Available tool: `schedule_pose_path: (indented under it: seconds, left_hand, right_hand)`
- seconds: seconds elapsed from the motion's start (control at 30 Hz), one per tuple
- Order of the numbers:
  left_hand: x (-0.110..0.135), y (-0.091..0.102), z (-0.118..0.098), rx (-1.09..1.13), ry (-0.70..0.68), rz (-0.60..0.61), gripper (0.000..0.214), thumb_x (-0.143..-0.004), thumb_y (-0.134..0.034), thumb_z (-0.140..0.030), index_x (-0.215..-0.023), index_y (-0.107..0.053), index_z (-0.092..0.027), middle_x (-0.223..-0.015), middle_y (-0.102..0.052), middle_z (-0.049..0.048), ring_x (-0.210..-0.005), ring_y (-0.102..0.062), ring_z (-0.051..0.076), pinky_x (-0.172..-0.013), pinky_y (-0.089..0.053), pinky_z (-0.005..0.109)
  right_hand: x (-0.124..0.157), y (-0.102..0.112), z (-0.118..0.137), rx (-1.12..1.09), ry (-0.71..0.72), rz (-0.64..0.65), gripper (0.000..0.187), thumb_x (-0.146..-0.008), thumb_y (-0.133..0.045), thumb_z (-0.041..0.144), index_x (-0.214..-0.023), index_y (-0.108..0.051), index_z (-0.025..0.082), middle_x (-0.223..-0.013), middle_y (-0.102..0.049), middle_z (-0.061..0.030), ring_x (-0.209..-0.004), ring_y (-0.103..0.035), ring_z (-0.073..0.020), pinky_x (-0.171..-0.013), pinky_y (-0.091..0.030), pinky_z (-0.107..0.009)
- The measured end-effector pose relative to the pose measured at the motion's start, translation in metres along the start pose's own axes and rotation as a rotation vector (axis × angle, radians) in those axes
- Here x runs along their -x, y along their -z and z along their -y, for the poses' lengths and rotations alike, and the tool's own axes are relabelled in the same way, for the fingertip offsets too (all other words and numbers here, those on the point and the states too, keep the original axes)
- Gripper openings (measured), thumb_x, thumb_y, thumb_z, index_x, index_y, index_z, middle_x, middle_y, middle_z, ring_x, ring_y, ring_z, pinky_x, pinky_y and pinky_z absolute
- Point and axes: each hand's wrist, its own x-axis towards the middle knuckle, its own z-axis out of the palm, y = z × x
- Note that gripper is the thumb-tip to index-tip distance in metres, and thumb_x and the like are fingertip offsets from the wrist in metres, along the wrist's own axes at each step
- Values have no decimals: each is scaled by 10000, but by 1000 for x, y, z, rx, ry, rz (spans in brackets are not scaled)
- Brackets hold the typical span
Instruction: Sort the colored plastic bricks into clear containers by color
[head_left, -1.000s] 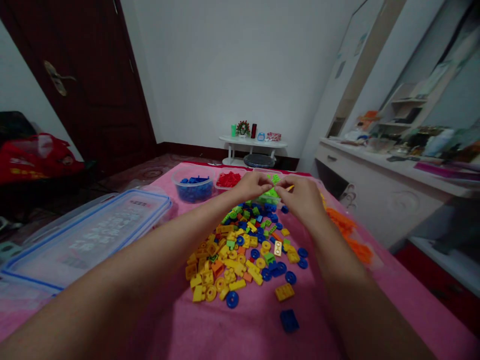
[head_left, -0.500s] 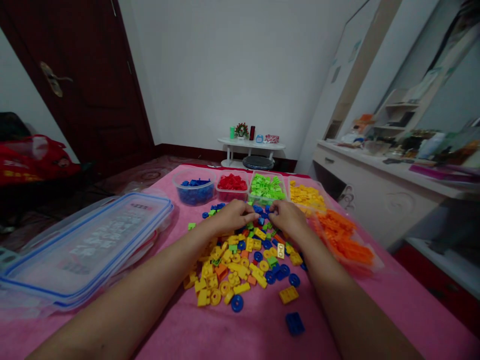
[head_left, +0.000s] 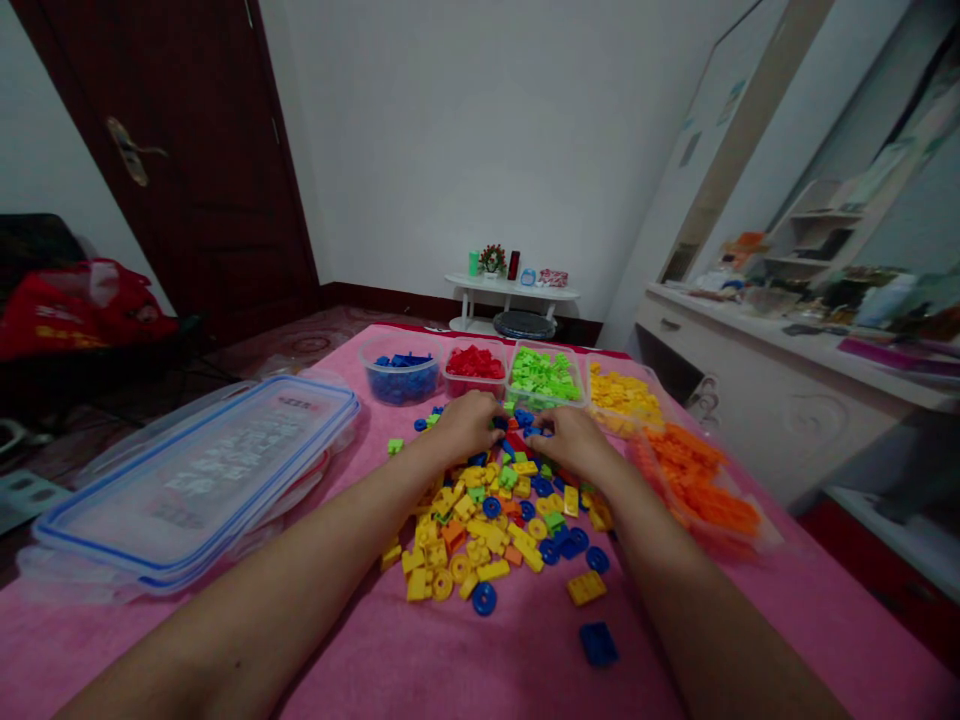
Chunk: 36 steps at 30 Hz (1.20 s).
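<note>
A mixed pile of plastic building blocks (head_left: 480,535), mostly yellow with blue, green, orange and red ones, is spread over the pink cloth (head_left: 420,660). My left hand (head_left: 472,422) is at the far side of the pile, its fingers curled down among the pieces; what they hold is hidden. Across from it, my right hand (head_left: 568,437) has bent fingers close together at some blue blocks (head_left: 534,431). A red block (head_left: 516,441) lies in the gap between the hands. Loose in front are a yellow block (head_left: 586,588) and a blue block (head_left: 598,644).
Behind the pile stand clear tubs of blue (head_left: 403,376), red (head_left: 475,370), green (head_left: 547,378) and yellow pieces (head_left: 624,397). A tub of orange pieces (head_left: 701,482) is at the right. Stacked clear lids (head_left: 202,485) lie left of my left forearm.
The whole view has shifted slightly. Both hands are still at the far part of the pile with their fingers moved among the blocks, and a red block now shows between them.
</note>
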Motion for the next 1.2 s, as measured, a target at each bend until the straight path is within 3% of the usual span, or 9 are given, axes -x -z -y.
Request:
schedule_pose_path:
  seconds: [0.17, 0.3, 0.53, 0.67, 0.77, 0.93, 1.1, 1.2]
  left_hand:
    - [-1, -2, -5, -45, 91, 47, 366, -671, -640, -322, -1029, -692, -268, -976, -666, 97, -954, -576, 276, -801, -431, 325]
    - [-2, 0, -8, -48, 163, 92, 301, -655, -643, -310, -939, -721, -244, -902, -679, 103, -900, -598, 280, -751, -439, 328]
    - [1, 11, -16, -15, 135, 156, 280, -544, -696, -173, -815, -725, -235, -823, -690, 76, -836, -611, 260, -751, -432, 305]
    - [3, 13, -16, -27, 117, 168, 300, -528, -717, -234, -828, -722, -220, -832, -690, 85, -840, -609, 271, -746, -425, 314]
    - [0, 10, -8, 39, 93, 93, 262, -562, -684, -272, -811, -718, -201, -780, -688, 69, -745, -608, 233, -662, -421, 285]
    - [-10, 11, 2, 547, 152, -21, 149, -645, -617, -256, -727, -673, -146, -654, -639, 13, -609, -556, 124, -546, -391, 200]
    - [-11, 21, -7, 1360, 501, 117, 152, -734, -583, -282, -778, -600, -138, -648, -623, 13, -514, -548, 78, -476, -426, 165]
    - [-10, 24, -10, 1636, 672, 152, 136, -775, -571, -256, -810, -581, -126, -624, -618, 24, -473, -558, 76, -431, -444, 150]
  right_hand:
    - [-5, 6, 5, -103, 2, -226, 268, -728, -579, 315, -930, -682, 173, -810, -670, -40, -731, -587, -159, -626, -389, -241]
    - [-8, 6, 4, -184, -6, -282, 293, -732, -571, 316, -966, -673, 171, -841, -670, -39, -753, -596, -159, -666, -418, -249]
    - [-10, -14, -7, -157, 49, -275, 261, -721, -556, 256, -956, -637, 176, -949, -675, -50, -822, -605, -177, -736, -437, -278]
    - [-6, -24, -8, -70, 112, -194, 324, -699, -556, 205, -1018, -606, 237, -1014, -668, -13, -911, -602, -192, -767, -427, -282]
    - [-3, -25, -4, 18, 120, -175, 325, -717, -554, 217, -1035, -598, 265, -1026, -670, -6, -932, -603, -210, -724, -416, -283]
    - [-2, -25, 2, 144, 164, -165, 302, -741, -534, 218, -1030, -600, 278, -1005, -676, -18, -928, -604, -229, -667, -387, -284]
    - [-4, -26, 1, 176, 74, -110, 290, -742, -538, 250, -1025, -591, 273, -967, -678, -32, -862, -612, -225, -625, -370, -276]
    - [-5, -27, 1, 196, 48, -114, 285, -726, -544, 259, -1008, -588, 250, -946, -678, -53, -836, -615, -233, -602, -361, -277]
